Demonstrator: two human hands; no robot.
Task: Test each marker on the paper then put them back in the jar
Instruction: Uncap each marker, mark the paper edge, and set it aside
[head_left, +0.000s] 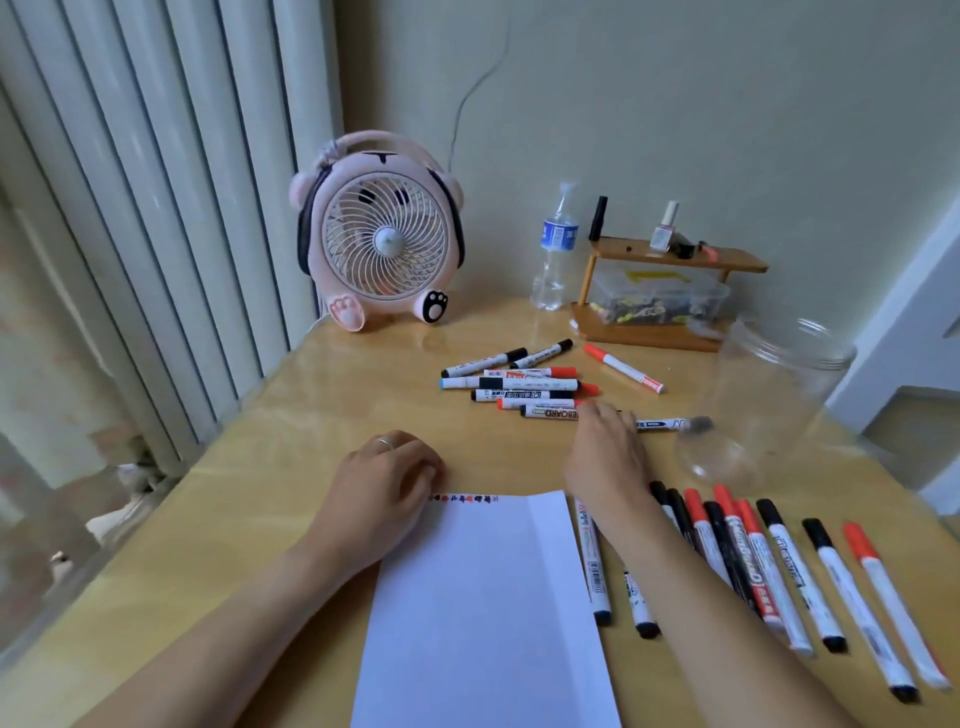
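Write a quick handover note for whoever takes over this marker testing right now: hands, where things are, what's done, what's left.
Left hand: pressing down the paper's top left corner, holding nothing.
Right hand: reaching onto the far pile of markers; grip hidden, cannot tell.
Jar: on its side at right, no markers visible inside.
Row of markers: lying right of the paper.
Done: small red and black test marks along the paper's top edge.
Left: test the rest, then put all markers in the jar.

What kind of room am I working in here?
Probably a home desk in a bedroom corner: a pink animal-shaped desk fan, nail polish on a small wooden shelf, and a radiator beside the table.
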